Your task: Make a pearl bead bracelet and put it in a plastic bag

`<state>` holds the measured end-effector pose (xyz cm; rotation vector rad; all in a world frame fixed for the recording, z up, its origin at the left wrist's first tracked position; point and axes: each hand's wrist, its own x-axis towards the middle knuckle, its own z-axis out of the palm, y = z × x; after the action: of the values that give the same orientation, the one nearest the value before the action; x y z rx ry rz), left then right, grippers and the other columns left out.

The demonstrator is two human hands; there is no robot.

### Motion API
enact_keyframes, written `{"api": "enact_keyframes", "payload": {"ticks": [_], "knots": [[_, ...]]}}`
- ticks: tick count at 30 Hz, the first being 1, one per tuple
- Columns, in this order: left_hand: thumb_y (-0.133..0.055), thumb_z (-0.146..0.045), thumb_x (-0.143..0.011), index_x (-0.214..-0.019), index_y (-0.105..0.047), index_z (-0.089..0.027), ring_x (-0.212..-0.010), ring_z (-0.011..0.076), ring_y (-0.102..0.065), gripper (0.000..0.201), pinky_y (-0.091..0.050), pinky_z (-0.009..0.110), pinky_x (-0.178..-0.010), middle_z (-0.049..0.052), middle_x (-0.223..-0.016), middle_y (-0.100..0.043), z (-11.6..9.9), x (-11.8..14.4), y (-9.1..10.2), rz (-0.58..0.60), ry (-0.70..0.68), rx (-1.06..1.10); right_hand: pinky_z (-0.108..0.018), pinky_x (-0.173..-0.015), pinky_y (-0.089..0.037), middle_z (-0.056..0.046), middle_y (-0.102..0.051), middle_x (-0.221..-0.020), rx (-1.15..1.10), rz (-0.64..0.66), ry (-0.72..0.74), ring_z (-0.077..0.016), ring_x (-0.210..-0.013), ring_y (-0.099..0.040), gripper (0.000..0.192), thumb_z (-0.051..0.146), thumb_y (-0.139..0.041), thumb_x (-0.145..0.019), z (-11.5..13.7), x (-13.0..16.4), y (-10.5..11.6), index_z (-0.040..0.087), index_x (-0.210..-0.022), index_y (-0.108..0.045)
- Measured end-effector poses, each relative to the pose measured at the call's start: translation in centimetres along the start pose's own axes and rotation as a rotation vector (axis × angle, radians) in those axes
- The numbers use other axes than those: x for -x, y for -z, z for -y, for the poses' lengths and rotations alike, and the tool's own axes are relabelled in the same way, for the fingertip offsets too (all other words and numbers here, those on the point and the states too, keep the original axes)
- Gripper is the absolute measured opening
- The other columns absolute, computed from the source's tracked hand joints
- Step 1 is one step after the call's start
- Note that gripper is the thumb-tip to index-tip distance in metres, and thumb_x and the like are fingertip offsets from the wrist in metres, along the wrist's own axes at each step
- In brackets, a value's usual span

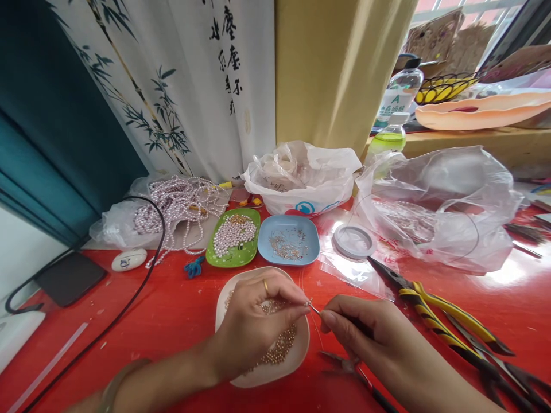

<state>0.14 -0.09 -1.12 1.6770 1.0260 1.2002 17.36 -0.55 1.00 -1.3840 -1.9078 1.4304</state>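
Note:
My left hand (262, 315) is above a white dish (305, 344) of small gold-coloured beads (282, 346). Its thumb and forefinger pinch something tiny and pale, too small to name. My right hand (365, 327) grips a thin metal rod (315, 310), whose tip meets the left fingertips. A fine thread hangs near the rod. Below my right hand lies a small pair of pliers (357, 370), partly hidden. Behind the dish, a green tray (210, 255) holds pearl-like beads (232, 232), and a blue tray (310, 258) holds small metal bits.
Yellow-and-black pliers (447, 327) lie at the right. A spool (353, 241) rests on clear plastic. Plastic bags (301, 183) and pearl strands (172, 203) line the back. A black cable (150, 281) crosses the left side, near a black slab (71, 277).

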Motion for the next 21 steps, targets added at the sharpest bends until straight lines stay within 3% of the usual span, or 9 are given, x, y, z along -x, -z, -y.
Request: {"api": "enact_keyframes", "payload": {"ticks": [8,21], "knots": [[-0.069,-0.018,-0.066,-0.068,-0.062,-0.016,-0.069,0.0124,-0.057,0.008,-0.045,0.023,-0.064,0.001,-0.071,-0.061,0.2,0.1,-0.5,-0.022,0.292,0.309,-0.021,-0.041,-0.034,0.002,-0.047,-0.05,0.134,-0.093,0.097,-0.0108,-0.046,-0.043,0.03,0.032,-0.036,-0.084,-0.3,0.2,-0.4,0.019,-0.059,-0.045],[-0.076,-0.02,-0.057,-0.062,-0.061,-0.013,-0.06,0.0094,-0.055,0.017,-0.042,0.021,-0.057,0.0,-0.065,-0.06,0.7,0.0,-0.7,0.007,0.48,0.51,-0.019,-0.04,-0.036,0.003,-0.053,-0.05,0.284,-0.276,0.319,-0.0088,-0.042,-0.047,0.03,0.024,-0.037,-0.087,-1.4,0.2,-1.1,0.018,-0.063,-0.054]]}}
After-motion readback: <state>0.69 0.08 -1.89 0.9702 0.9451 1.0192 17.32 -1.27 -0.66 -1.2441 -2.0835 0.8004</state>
